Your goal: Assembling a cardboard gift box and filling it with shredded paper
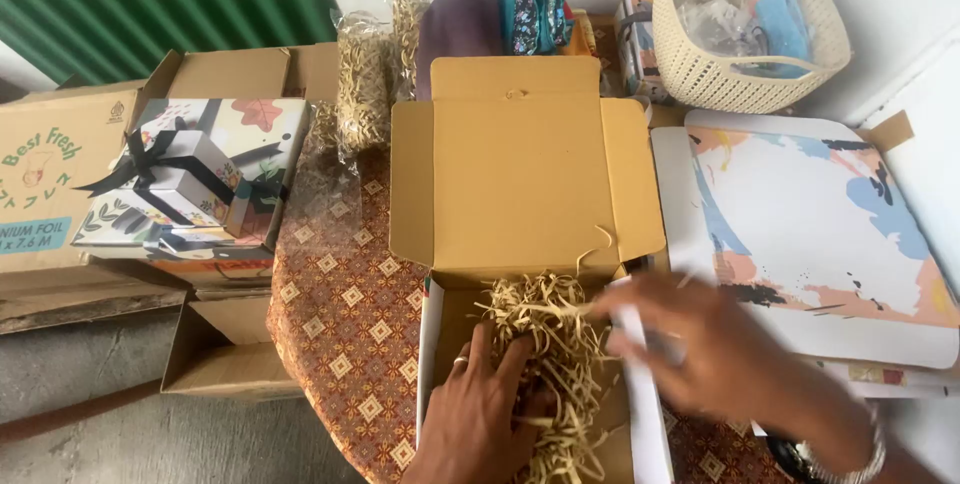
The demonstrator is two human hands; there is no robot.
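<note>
Shredded paper filling (545, 344), pale straw-coloured and crinkled, lies in a loose heap inside the open cardboard gift box (520, 184) near the front edge of the table (340, 314). The left hand (480, 409) rests flat on it with its fingers spread wide, pressing the strands down into the tray so they bed evenly rather than spring up. The right hand (700, 354) is blurred by motion; it seems to be open with loosely curled fingers at the box's right wall, beside the heap, though I cannot tell whether it pinches any strands. The box lid stands tipped back, plain brown inside, which keeps the tray free to reach from above.

Just right of the box lie flat printed box sheets (820, 224), white with blue, peach and black brush marks, stacked within easy reach. Behind them stands a cream woven basket (750, 34) holding plastic-wrapped items. Behind the lid sit clear bags of more shredded filling (365, 84) and folded patterned cloths (535, 9). To the left, finished gift boxes tied with black ribbon (190, 179) rest on brown cartons, well apart from the hands.
</note>
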